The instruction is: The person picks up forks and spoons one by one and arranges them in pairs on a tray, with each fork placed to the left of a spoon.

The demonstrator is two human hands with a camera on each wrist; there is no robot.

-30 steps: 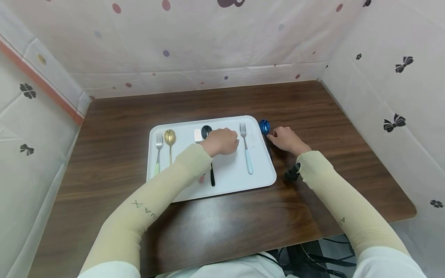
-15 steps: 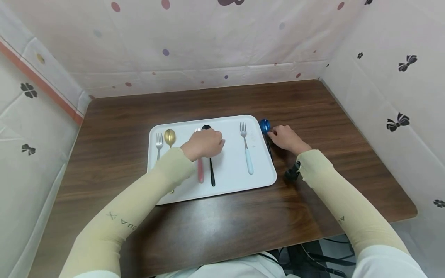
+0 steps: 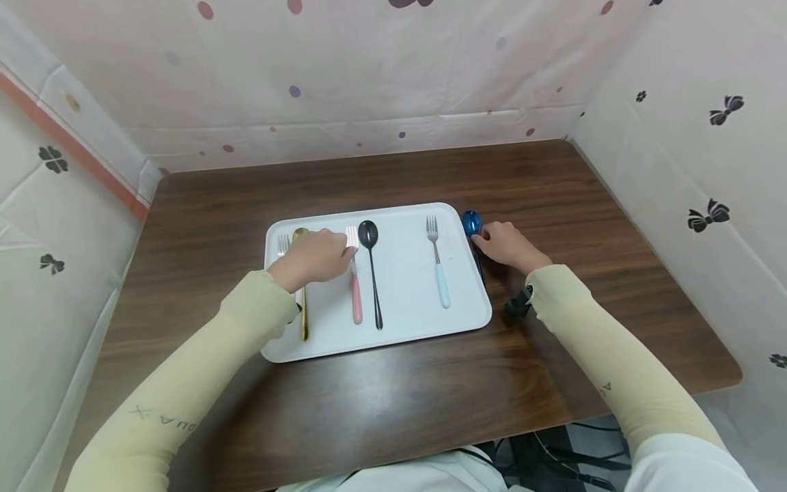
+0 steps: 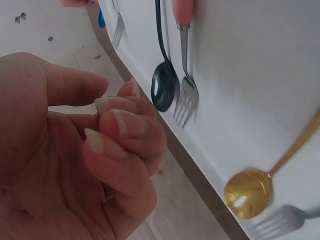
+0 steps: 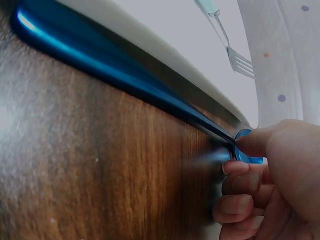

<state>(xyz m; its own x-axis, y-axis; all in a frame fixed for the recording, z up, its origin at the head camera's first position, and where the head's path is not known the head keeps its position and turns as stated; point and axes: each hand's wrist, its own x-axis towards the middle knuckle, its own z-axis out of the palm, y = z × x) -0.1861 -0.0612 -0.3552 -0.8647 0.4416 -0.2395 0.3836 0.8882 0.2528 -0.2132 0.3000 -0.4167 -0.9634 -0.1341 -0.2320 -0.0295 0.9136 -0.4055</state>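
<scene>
My left hand [image 3: 320, 256] hovers over the left part of a white tray [image 3: 406, 301]. Its fingers are loosely curled and hold nothing. Beneath and around it lie a gold spoon [image 3: 304, 321], a silver fork [image 3: 283, 244] whose handle the arm hides, and a pink-handled fork [image 3: 356, 304]. A black spoon [image 3: 368, 234] lies just right of the pink fork. My right hand [image 3: 509, 246] pinches the neck of a blue spoon [image 5: 125, 82] between thumb and fingers. That spoon is beside the tray's right edge, with its bowl toward the back.
A fork with a light blue handle [image 3: 442, 285] lies on the tray's right part. The tray rests on a brown wooden table [image 3: 369, 410]. Patterned white sheets [image 3: 393, 75] enclose the back and sides. Dark cables [image 3: 578, 465] hang below the front right edge.
My left hand has moved left across the tray, from beside the black spoon to above the gold spoon, uncovering the black spoon and pink-handled fork. My right hand stays at the blue spoon.
</scene>
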